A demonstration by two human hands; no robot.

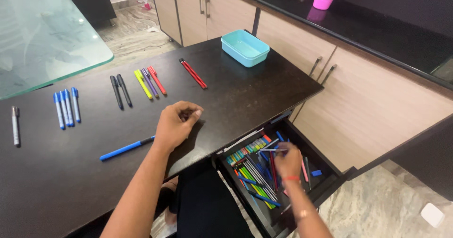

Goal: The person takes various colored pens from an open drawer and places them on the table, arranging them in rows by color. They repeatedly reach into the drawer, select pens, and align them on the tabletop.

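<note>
My left hand (177, 122) rests on the dark desk top (245, 96) with its fingers curled in; nothing shows inside them. A blue pen (126, 148) lies on the desk just left of that wrist. My right hand (288, 160) reaches into the open drawer (330, 179) below the desk edge and pinches a thin silvery pen (267, 150) above a jumble of several coloured pens and pencils (255, 172).
Pens lie sorted in rows on the desk: a grey pen (15, 125), three blue pens (66, 108), two black pens (120, 91), yellow, purple and red pens (150, 82), and red pencils (192, 73). A teal box (245, 48) stands at the far corner. A glass table (42, 30) lies beyond.
</note>
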